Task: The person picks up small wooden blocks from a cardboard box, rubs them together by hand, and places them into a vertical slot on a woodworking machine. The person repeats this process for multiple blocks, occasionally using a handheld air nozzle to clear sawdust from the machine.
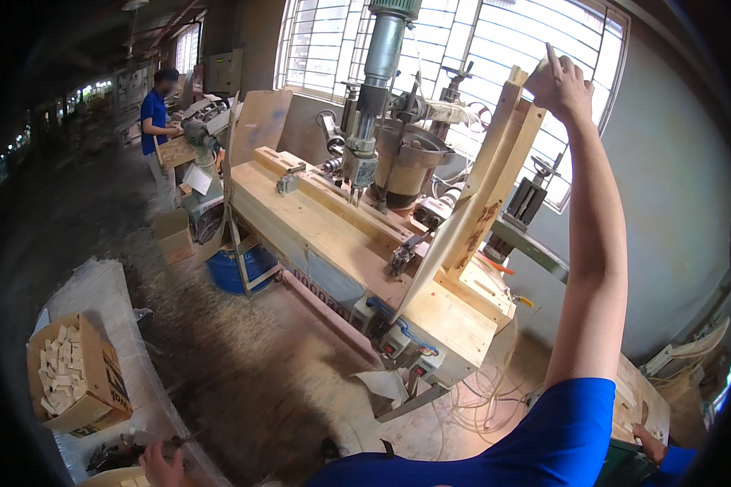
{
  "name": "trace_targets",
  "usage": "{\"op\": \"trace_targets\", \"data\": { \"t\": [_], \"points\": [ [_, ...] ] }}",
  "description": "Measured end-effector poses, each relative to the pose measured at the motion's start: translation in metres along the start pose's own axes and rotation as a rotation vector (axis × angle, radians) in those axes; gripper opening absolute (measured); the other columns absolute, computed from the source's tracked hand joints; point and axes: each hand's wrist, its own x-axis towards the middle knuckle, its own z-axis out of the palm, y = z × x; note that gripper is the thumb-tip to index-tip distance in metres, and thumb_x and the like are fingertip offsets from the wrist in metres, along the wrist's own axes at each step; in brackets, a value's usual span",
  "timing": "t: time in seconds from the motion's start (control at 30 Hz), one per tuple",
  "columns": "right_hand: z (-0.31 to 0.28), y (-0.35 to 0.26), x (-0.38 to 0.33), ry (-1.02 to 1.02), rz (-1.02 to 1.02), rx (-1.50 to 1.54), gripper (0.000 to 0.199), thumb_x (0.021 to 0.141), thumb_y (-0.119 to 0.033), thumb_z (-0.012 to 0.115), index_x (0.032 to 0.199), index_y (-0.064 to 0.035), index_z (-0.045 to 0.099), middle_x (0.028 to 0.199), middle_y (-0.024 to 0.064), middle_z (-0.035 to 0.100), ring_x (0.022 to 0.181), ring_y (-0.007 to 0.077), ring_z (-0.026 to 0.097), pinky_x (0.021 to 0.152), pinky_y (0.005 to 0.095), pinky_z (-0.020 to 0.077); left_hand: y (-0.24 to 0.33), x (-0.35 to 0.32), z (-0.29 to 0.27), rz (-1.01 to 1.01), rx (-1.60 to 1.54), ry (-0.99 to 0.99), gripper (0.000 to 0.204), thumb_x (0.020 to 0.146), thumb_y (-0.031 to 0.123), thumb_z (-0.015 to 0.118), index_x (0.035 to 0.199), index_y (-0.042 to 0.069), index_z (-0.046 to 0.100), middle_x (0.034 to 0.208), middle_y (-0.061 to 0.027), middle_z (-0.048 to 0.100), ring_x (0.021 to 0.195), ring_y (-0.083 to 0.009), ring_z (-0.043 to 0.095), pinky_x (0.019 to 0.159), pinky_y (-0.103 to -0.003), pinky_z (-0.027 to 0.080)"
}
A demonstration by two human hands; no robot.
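Head view: I see a drill press (374,105) standing over a long wooden bench (317,231), a cardboard box (73,377) of small blocks at lower left, and a person in blue (154,114) far off. My right hand (559,85) is clenched around the top of pale wooden planks (479,203) leaning upright against the bench. My left hand (162,464) is low; I cannot tell its grip.

our left hand (164,466) cut off at six o'clock by the lower edge, its grip unclear to us, a distant person's (156,109) hands hidden at ten o'clock, cardboard box (97,381) pieces too small to tell
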Motion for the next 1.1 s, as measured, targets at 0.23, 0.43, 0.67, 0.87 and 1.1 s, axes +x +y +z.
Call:
{"op": "trace_targets", "data": {
  "t": [0.23,0.43,0.67,0.87,1.1],
  "points": [
    [0.047,-0.018,0.042,-0.023,0.026,-0.095,0.105,0.059,-0.024,0.079,0.144,-0.0273,0.015,0.132,0.005,0.042,0.122,0.0232,0.042,0.097,0.053,0.0362,0.023,-0.003,-0.004,0.205,0.302,0.013,0.046,0.084,0.033,0.056,0.121,0.007,0.05,0.116,-0.0183,0.053,0.107,-0.0328,0.051,0.09,-0.041,0.042],
    [0.078,-0.026,0.068,-0.119,0.085,-0.187,0.106,0.058,-0.021,0.076,0.144,-0.0261,0.015,0.132,0.005,0.042,0.124,0.0234,0.04,0.098,0.0527,0.0369,0.067,0.02,0.0,0.0,0.271,0.084,0.046,0.083,0.042,0.055,0.112,0.006,0.058,0.106,-0.0172,0.06,0.106,-0.0321,0.054,0.086,-0.041,0.045],
    [0.118,-0.046,0.08,-0.113,0.03,-0.247,0.106,0.057,-0.03,0.079,0.144,-0.0271,0.017,0.131,0.0052,0.043,0.122,0.0237,0.042,0.099,0.0488,0.0368,0.078,0.046,0.011,-0.108,0.271,0.037,0.045,0.083,0.038,0.056,0.114,0.006,0.056,0.111,-0.0182,0.057,0.107,-0.0329,0.052,0.084,-0.042,0.046],
    [0.144,-0.055,0.089,0.01,0.002,-0.167,0.105,0.058,-0.013,0.078,0.142,-0.0346,0.019,0.13,0.0022,0.045,0.121,0.0222,0.043,0.099,0.0481,0.0375,0.088,0.069,0.021,-0.119,0.254,0.052,0.044,0.081,0.036,0.058,0.114,0.006,0.056,0.111,-0.0178,0.058,0.107,-0.0333,0.052,0.085,-0.043,0.045],
    [0.159,-0.07,0.092,-0.075,0.026,-0.199,0.103,0.06,-0.007,0.073,0.142,-0.0352,0.017,0.134,0.002,0.041,0.125,0.0212,0.04,0.1,0.0544,0.0339,0.09,0.084,0.025,-0.129,0.247,0.057,0.043,0.08,0.033,0.059,0.113,0.006,0.056,0.11,-0.0173,0.058,0.106,-0.0339,0.051,0.086,-0.043,0.045]
  ]
}}
